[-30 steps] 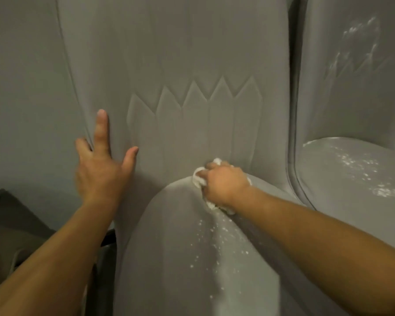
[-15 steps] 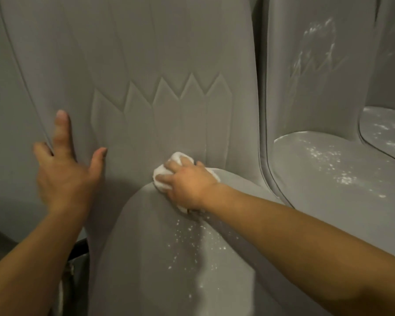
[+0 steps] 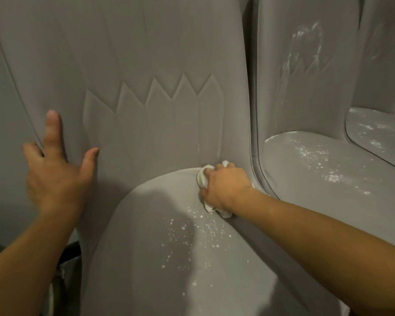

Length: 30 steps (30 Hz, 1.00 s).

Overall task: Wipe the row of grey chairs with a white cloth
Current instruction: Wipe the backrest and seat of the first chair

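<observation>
Head view: nearest to me, the seat (image 3: pixel 146 270) of the grey chair carries a scatter of white specks (image 3: pixel 192 231) just below my right hand (image 3: pixel 224 188). That hand lies knuckles up at the back of the seat, where the seat meets the backrest (image 3: pixel 146 65). Its fingers are curled round a bunched white cloth (image 3: pixel 202 177). The cloth shows ahead of the fingertips and under the heel of the hand, pressed onto the seat. Well to the left of it, my left hand (image 3: pixel 55 176) lies flat against the backrest's left edge, visible fingers extended, thumb out to the right, holding nothing. Below the left wrist, a dark frame part (image 3: pixel 71 252) shows beside the seat. To the right of the right hand, past a narrow gap, stands a second chair (image 3: pixel 290 169). Its seat bears white specks and its backrest white smears. Farther right, a third chair seat (image 3: pixel 379 133) also carries specks.
</observation>
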Each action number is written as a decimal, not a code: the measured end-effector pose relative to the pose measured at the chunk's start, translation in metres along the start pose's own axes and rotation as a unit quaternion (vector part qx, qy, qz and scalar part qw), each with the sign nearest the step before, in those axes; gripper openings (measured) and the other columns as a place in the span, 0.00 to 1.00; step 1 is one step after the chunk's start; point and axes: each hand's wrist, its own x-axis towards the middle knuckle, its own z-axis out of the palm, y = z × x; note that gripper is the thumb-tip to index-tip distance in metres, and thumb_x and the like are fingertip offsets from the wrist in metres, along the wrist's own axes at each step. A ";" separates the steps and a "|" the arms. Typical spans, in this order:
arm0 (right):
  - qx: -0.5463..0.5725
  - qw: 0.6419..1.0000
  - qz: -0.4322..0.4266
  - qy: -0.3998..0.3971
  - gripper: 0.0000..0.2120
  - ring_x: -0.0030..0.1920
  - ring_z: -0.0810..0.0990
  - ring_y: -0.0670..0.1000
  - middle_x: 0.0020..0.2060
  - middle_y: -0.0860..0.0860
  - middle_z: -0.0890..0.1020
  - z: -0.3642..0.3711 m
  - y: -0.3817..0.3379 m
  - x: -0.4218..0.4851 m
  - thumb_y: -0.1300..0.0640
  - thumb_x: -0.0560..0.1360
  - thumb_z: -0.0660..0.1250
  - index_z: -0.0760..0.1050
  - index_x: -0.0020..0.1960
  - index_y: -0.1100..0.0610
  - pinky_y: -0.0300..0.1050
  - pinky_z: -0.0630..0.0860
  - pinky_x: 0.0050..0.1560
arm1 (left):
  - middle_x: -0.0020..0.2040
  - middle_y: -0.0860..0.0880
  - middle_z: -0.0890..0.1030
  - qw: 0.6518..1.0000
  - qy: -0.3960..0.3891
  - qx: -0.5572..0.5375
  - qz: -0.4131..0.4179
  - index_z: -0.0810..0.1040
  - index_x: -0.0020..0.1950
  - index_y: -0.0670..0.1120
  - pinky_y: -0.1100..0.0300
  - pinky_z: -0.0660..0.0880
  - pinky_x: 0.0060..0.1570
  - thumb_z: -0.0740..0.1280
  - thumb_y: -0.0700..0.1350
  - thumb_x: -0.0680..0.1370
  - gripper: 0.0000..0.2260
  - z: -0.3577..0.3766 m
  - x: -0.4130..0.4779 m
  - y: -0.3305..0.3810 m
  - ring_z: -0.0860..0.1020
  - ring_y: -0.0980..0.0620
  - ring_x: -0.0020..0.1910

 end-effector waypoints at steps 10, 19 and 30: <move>0.035 0.970 -0.231 0.062 0.25 0.69 0.66 0.59 0.71 0.49 0.68 0.009 -0.058 0.040 0.39 0.78 0.60 0.67 0.73 0.43 0.58 0.68 0.64 | 0.62 0.32 0.67 1.000 -0.009 0.001 -0.011 0.54 0.81 0.61 0.32 0.73 0.54 0.74 0.53 0.76 0.39 0.001 0.003 0.002 0.73 0.28 0.51; 0.039 0.995 -0.083 0.027 0.27 0.62 0.71 0.56 0.59 0.49 0.78 0.008 -0.023 0.035 0.37 0.69 0.61 0.71 0.65 0.47 0.52 0.69 0.47 | 0.64 0.33 0.67 1.000 -0.014 0.002 -0.012 0.53 0.80 0.63 0.33 0.73 0.55 0.74 0.54 0.76 0.40 -0.001 0.003 0.003 0.74 0.29 0.54; 0.083 0.995 -0.022 0.050 0.39 0.70 0.67 0.61 0.74 0.50 0.65 0.022 0.009 0.000 0.27 0.72 0.58 0.55 0.77 0.42 0.55 0.71 0.62 | 0.59 0.32 0.69 1.000 -0.003 -0.006 0.006 0.55 0.80 0.61 0.33 0.73 0.48 0.74 0.52 0.76 0.39 0.001 0.002 -0.001 0.74 0.28 0.47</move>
